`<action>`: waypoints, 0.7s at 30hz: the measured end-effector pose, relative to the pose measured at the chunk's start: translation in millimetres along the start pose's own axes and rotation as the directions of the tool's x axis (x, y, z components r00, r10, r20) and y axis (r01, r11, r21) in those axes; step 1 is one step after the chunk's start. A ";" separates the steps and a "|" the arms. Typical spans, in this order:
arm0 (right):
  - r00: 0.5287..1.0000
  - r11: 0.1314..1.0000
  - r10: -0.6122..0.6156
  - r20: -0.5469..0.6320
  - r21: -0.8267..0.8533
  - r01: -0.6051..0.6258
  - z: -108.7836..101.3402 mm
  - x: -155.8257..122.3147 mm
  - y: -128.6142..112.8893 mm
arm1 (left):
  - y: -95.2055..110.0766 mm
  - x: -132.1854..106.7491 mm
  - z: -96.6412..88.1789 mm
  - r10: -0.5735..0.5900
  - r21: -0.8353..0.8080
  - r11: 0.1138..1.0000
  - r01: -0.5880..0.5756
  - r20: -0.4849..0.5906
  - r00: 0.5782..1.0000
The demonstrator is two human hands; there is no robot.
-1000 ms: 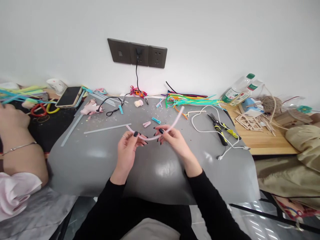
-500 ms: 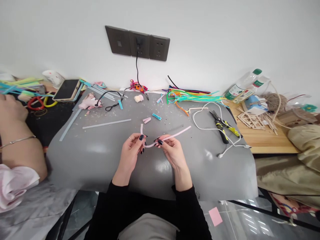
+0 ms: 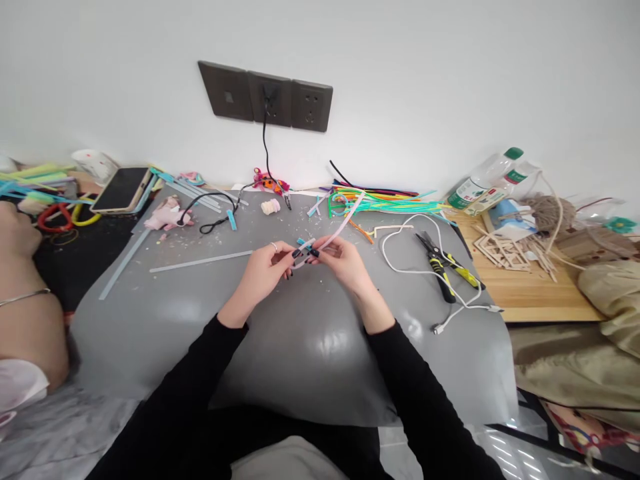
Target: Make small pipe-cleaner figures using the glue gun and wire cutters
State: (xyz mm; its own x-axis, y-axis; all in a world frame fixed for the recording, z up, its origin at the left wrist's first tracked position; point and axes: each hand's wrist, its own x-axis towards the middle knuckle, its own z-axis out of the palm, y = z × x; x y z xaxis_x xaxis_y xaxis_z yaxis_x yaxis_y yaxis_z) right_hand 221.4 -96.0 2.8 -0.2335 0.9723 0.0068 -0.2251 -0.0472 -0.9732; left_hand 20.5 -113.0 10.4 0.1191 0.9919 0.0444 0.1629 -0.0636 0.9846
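Note:
A pale pink pipe cleaner (image 3: 345, 221) is pinched in both hands above the grey mat (image 3: 305, 360). My left hand (image 3: 267, 272) closes thumb and fingers on its bent end, and my right hand (image 3: 344, 265) pinches it close by. The free length rises from my right hand toward the back of the table. Just beyond my fingertips lies a small blue piece (image 3: 302, 242), partly hidden by them. To the left of my left hand lies a translucent glue stick (image 3: 200, 261).
A bundle of coloured pipe cleaners (image 3: 390, 200) lies along the wall. On the right are pliers (image 3: 443, 267), a white cable (image 3: 400, 268) and bottles (image 3: 480, 180). A glue gun (image 3: 167, 215) and phone (image 3: 123, 189) are at left. A person's arm (image 3: 25, 280) rests at far left.
Both hands have moved forward over the mat and closer together. The pipe cleaner's bend is tighter, and its free end now points up toward the wall. The view has shifted slightly.

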 end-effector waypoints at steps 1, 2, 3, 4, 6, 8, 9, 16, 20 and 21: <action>1.000 1.000 -0.015 -0.008 -0.001 0.015 -1.3 7.4 2.1 | -0.6 5.7 -0.3 0.008 0.010 1.000 -0.008 -0.021 1.000; 0.999 0.999 -0.032 -0.023 0.002 0.032 -1.9 13.7 4.7 | -1.4 11.1 -0.2 0.018 0.024 1.000 -0.016 -0.046 0.999; 0.998 0.999 -0.049 -0.043 0.006 0.049 -2.0 19.0 7.4 | -2.3 16.2 0.1 0.031 0.038 0.999 -0.029 -0.067 0.997; 0.996 0.998 -0.063 -0.062 0.008 0.064 -1.7 23.9 9.7 | -3.2 21.1 0.3 0.050 0.061 0.997 -0.046 -0.078 0.996; 0.992 0.996 -0.088 -0.090 0.006 0.089 -1.0 33.9 12.1 | -4.8 30.8 -0.4 0.086 0.115 0.990 -0.078 -0.065 0.994; 0.990 0.994 -0.107 -0.089 0.005 0.108 -0.6 46.8 11.2 | -5.9 41.5 -3.5 0.112 0.152 0.983 -0.105 -0.040 0.993; 0.990 0.993 -0.115 -0.077 0.010 0.116 -0.7 54.6 9.7 | -6.3 47.5 -5.9 0.130 0.167 0.978 -0.123 -0.035 0.991; 0.991 0.990 -0.131 -0.008 0.059 0.131 -7.4 110.6 -4.6 | -6.4 101.1 -20.0 0.201 0.211 0.959 -0.191 -0.029 0.979; 0.988 0.987 -0.122 -0.097 0.092 0.131 -16.5 119.4 -3.3 | -4.9 118.9 -16.2 0.190 0.178 0.965 -0.192 0.030 0.981; 0.985 0.985 -0.126 -0.118 0.101 0.138 -18.8 119.3 -1.7 | -5.5 120.5 -15.3 0.187 0.174 0.966 -0.192 0.043 0.981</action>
State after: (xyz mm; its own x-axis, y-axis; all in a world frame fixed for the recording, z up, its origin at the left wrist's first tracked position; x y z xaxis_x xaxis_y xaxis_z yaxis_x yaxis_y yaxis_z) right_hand 211.7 24.4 1.0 -0.0904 0.9906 0.1025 -0.3499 0.0648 -0.9346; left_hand 18.9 8.5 12.9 0.1895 0.9569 0.2202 0.3052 -0.2706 0.9131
